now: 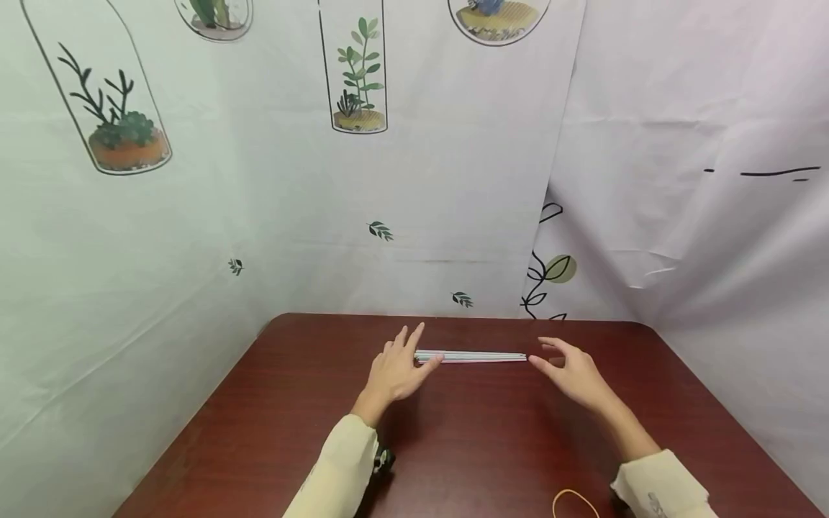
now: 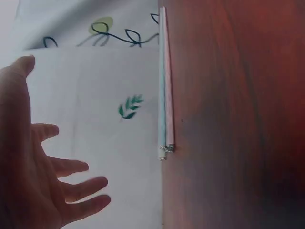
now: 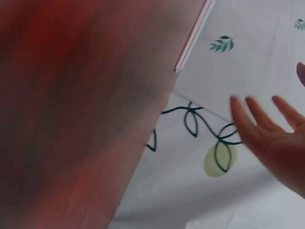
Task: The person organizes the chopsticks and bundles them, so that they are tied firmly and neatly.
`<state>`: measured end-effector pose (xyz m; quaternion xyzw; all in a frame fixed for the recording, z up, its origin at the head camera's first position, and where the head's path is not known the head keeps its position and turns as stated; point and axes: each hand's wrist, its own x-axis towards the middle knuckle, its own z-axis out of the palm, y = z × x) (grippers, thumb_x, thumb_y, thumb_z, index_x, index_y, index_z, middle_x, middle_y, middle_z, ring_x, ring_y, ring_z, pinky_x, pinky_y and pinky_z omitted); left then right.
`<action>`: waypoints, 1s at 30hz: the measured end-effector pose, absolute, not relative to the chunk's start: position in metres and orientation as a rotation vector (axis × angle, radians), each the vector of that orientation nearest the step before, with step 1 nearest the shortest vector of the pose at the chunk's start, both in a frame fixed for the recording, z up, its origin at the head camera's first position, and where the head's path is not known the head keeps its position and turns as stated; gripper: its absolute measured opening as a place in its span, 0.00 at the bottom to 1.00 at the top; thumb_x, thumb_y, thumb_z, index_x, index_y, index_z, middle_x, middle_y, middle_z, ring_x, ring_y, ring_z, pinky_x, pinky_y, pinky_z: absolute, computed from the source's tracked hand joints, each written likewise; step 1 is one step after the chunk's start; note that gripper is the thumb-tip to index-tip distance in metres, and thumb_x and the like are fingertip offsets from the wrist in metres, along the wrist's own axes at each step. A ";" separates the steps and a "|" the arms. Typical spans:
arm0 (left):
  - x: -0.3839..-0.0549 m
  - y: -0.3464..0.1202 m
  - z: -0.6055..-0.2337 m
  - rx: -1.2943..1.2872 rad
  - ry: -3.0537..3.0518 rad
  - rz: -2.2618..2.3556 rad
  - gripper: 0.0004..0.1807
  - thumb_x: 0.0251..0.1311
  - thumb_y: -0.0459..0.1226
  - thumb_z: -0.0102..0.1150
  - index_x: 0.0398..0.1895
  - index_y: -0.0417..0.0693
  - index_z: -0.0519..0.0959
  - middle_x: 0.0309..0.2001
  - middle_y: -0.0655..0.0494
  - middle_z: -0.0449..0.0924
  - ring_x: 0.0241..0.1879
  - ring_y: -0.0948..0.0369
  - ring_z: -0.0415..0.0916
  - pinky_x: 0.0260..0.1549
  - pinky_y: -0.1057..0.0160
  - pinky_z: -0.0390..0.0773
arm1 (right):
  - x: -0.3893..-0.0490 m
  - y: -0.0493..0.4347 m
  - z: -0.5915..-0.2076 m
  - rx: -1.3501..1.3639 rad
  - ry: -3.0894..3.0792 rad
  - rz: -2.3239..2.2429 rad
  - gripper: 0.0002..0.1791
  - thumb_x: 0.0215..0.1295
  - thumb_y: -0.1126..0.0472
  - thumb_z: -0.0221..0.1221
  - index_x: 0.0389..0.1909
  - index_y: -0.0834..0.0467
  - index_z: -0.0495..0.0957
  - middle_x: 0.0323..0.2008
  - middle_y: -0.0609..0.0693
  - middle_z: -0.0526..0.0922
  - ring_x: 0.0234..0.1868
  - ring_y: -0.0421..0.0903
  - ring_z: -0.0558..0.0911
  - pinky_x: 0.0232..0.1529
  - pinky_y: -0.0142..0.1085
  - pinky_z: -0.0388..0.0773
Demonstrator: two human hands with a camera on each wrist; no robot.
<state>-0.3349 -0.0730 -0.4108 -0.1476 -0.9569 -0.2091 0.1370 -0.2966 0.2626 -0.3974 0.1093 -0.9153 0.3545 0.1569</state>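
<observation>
A small bundle of chopsticks (image 1: 476,356), pale blue and pink, lies crosswise near the back of the dark red table. The left wrist view shows the chopsticks (image 2: 165,81) with metallic-looking thick ends. My left hand (image 1: 396,367) is at those thick ends, fingers spread and thumb overlapping the bundle in the head view; it grips nothing. Just beyond the thin tips, my right hand (image 1: 576,374) has its fingers apart and loosely bent, with nothing in them. In the right wrist view, the right hand (image 3: 281,148) appears apart from the chopsticks (image 3: 193,38).
The dark red tabletop (image 1: 479,432) reaches back to a white cloth (image 1: 447,187) printed with plants, which also hangs on both sides. Near the front edge, left of the right sleeve (image 1: 663,485), lies a thin yellow loop (image 1: 570,491), like a rubber band.
</observation>
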 end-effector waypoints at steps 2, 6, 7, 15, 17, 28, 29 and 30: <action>-0.345 -0.072 -0.411 -0.444 -2.766 -0.685 0.48 0.59 0.72 0.43 0.78 0.60 0.56 0.73 0.43 0.60 0.64 0.40 0.67 0.55 0.39 0.70 | -0.307 0.266 -0.398 0.328 -2.610 1.117 0.29 0.65 0.52 0.65 0.62 0.63 0.73 0.54 0.68 0.79 0.49 0.61 0.84 0.45 0.50 0.81; -0.364 -0.072 -0.419 -0.471 -2.776 -0.845 0.46 0.59 0.71 0.45 0.76 0.59 0.59 0.71 0.45 0.62 0.66 0.43 0.65 0.55 0.37 0.69 | -0.328 0.269 -0.403 0.379 -2.627 1.284 0.26 0.63 0.58 0.66 0.58 0.66 0.75 0.51 0.67 0.81 0.43 0.56 0.86 0.38 0.44 0.82; -0.369 -0.073 -0.422 -0.477 -2.772 -0.884 0.45 0.60 0.70 0.47 0.76 0.57 0.61 0.70 0.45 0.63 0.66 0.43 0.65 0.55 0.36 0.70 | -0.333 0.269 -0.404 0.386 -2.635 1.328 0.26 0.63 0.59 0.66 0.58 0.67 0.75 0.51 0.68 0.82 0.43 0.56 0.85 0.38 0.44 0.82; -0.395 -0.080 -0.441 -0.493 -2.772 -1.058 0.44 0.57 0.54 0.67 0.71 0.41 0.64 0.58 0.38 0.72 0.58 0.44 0.71 0.56 0.44 0.73 | -0.370 0.268 -0.420 0.258 -2.736 1.340 0.28 0.55 0.64 0.69 0.55 0.73 0.75 0.50 0.71 0.80 0.53 0.64 0.80 0.49 0.50 0.78; -0.399 -0.080 -0.442 -0.507 -2.788 -1.073 0.45 0.55 0.52 0.70 0.70 0.38 0.64 0.53 0.38 0.74 0.55 0.44 0.72 0.55 0.44 0.73 | -0.376 0.270 -0.423 0.203 -2.741 1.355 0.28 0.53 0.67 0.69 0.54 0.75 0.75 0.50 0.73 0.80 0.52 0.65 0.80 0.48 0.50 0.78; -0.409 -0.069 -0.445 -0.542 -2.799 -1.074 0.38 0.50 0.40 0.76 0.62 0.34 0.72 0.50 0.38 0.79 0.52 0.45 0.75 0.52 0.47 0.75 | -0.392 0.271 -0.432 0.100 -2.767 1.501 0.26 0.51 0.72 0.67 0.51 0.81 0.73 0.45 0.69 0.82 0.44 0.53 0.81 0.41 0.38 0.80; -0.409 -0.068 -0.444 -0.545 -2.804 -1.058 0.36 0.49 0.39 0.76 0.61 0.33 0.73 0.50 0.38 0.79 0.52 0.45 0.75 0.52 0.47 0.75 | -0.393 0.271 -0.433 0.100 -2.766 1.491 0.26 0.50 0.72 0.67 0.50 0.80 0.74 0.44 0.68 0.82 0.42 0.51 0.82 0.40 0.37 0.80; -0.410 -0.066 -0.444 -0.555 -2.807 -1.041 0.35 0.48 0.37 0.77 0.59 0.33 0.74 0.49 0.38 0.79 0.51 0.45 0.75 0.52 0.47 0.75 | -0.393 0.271 -0.433 0.101 -2.764 1.476 0.25 0.50 0.73 0.67 0.49 0.80 0.75 0.42 0.67 0.83 0.40 0.49 0.82 0.38 0.36 0.80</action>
